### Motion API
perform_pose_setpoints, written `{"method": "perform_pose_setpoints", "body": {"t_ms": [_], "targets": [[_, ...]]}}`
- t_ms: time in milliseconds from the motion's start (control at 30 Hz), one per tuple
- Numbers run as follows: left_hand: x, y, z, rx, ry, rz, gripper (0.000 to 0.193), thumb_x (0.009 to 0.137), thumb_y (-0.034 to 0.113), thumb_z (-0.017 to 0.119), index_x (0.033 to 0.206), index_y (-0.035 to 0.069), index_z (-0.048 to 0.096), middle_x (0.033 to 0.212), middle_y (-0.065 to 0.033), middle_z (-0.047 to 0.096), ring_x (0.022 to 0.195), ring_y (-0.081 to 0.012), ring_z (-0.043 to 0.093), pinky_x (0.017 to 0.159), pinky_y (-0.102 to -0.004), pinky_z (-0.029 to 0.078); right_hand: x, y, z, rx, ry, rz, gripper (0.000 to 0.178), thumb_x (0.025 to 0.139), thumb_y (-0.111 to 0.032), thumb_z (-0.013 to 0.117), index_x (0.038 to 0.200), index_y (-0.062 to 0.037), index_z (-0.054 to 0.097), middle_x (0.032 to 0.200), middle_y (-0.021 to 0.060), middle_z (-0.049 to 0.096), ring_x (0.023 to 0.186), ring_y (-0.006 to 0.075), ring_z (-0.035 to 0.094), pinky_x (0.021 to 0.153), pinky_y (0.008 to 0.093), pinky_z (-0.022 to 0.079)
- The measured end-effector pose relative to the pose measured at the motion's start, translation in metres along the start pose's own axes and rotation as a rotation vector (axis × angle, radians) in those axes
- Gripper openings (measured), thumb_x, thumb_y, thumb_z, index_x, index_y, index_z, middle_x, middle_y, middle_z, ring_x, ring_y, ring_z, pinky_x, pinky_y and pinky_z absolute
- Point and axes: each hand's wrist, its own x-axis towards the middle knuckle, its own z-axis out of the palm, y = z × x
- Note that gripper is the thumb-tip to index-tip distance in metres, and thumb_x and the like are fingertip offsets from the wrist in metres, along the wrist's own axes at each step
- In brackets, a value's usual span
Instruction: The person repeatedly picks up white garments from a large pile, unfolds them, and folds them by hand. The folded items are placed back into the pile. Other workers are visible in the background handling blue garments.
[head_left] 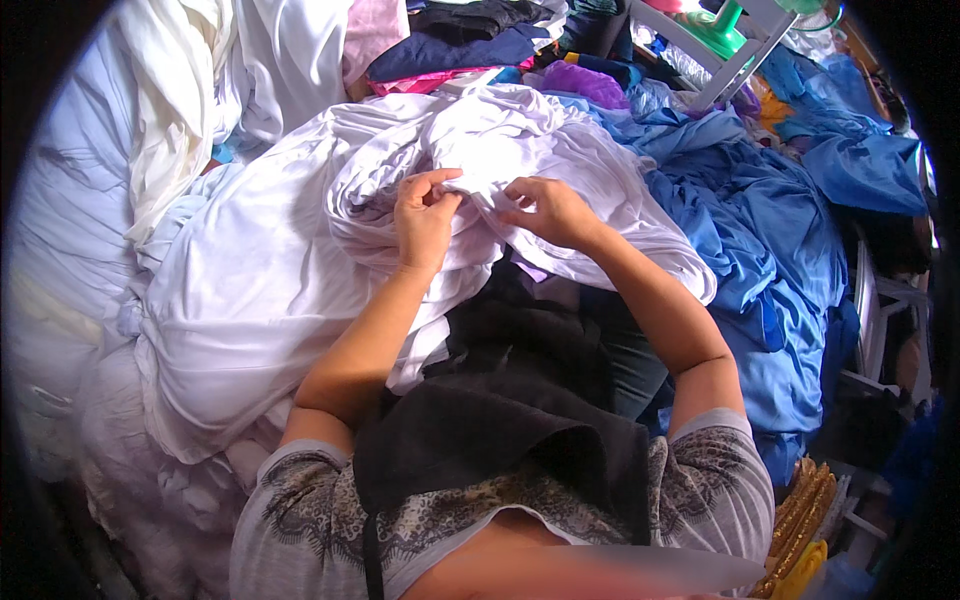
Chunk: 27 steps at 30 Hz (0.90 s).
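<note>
A large heap of white cloth point(270, 240) spreads in front of me, bunched and rolled into folds at its middle. My left hand point(425, 215) pinches an edge of this white cloth between thumb and fingertips. Just to its right, my right hand point(548, 208) has its fingers curled, thumb and forefinger closed at the same cloth. A short raised bit of fabric runs between the two hands. Strong light washes out the cloth right behind them, so the seam or edge there is hard to make out.
Shiny blue fabric point(740, 230) lies piled on the right. White and cream cloths point(170, 100) hang at the left. Folded dark blue garments point(450, 52) sit at the back, near a purple cloth point(585, 84). A white frame point(745, 65) stands back right; gold fabric point(802, 515) lies lower right.
</note>
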Motion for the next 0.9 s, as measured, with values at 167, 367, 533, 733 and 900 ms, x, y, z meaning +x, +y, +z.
{"method": "perform_pose_setpoints", "body": {"t_ms": [167, 367, 533, 733, 900], "targets": [[0.009, 0.024, 0.011, 0.262, 0.106, 0.429, 0.025, 0.074, -0.003, 0.064, 0.095, 0.009, 0.069, 0.097, -0.0040, 0.052, 0.083, -0.0152, 0.052, 0.072, -0.0253, 0.045, 0.005, -0.005, -0.015, 0.158, 0.052, -0.039, 0.020, 0.083, -0.019, 0.069, 0.090, -0.0005, 0.064, 0.078, 0.0100, 0.065, 0.074, 0.0193, 0.061, 0.070, 0.0331, 0.048], [0.049, 0.075, 0.074, -0.100, -0.016, 0.523, 0.012, 0.090, 0.003, 0.051, 0.102, 0.003, 0.052, 0.090, -0.0045, 0.055, 0.081, -0.0148, 0.055, 0.074, -0.0284, 0.047, 0.020, -0.028, -0.044, 0.817, 0.389, -0.057, 0.015, 0.093, -0.014, 0.053, 0.088, 0.0002, 0.056, 0.075, 0.0034, 0.056, 0.069, 0.0098, 0.053, 0.062, 0.0265, 0.044], [0.072, 0.100, 0.100, 0.173, -0.128, 0.828, 0.050, 0.077, 0.046, 0.074, 0.103, 0.008, 0.055, 0.086, -0.0138, 0.067, 0.077, -0.0328, 0.068, 0.064, -0.0362, 0.053, 0.024, -0.040, -0.089, 1.069, 0.628, -0.066, 0.011, 0.092, -0.013, 0.057, 0.093, -0.0026, 0.060, 0.079, 0.0022, 0.059, 0.069, 0.0102, 0.054, 0.062, 0.0240, 0.044], [0.110, 0.050, 0.066, 0.803, -0.090, 0.735, 0.027, 0.082, 0.010, 0.058, 0.108, 0.016, 0.063, 0.093, -0.0119, 0.061, 0.088, -0.0330, 0.062, 0.076, -0.0423, 0.053, -0.004, -0.029, -0.173, 1.181, 0.625, 0.022, 0.018, 0.092, -0.024, 0.059, 0.103, -0.0107, 0.063, 0.086, -0.0007, 0.062, 0.078, 0.0139, 0.060, 0.073, 0.0283, 0.049], [0.138, 0.014, 0.014, 0.858, 0.050, 0.469, 0.022, 0.080, 0.013, 0.064, 0.102, 0.015, 0.065, 0.096, -0.0114, 0.062, 0.089, -0.0301, 0.063, 0.076, -0.0420, 0.052, -0.047, -0.054, -0.245, 1.087, 0.860, -0.121, 0.026, 0.088, -0.027, 0.061, 0.098, -0.0032, 0.063, 0.088, 0.0073, 0.068, 0.079, 0.0220, 0.066, 0.080, 0.0354, 0.054]]}}
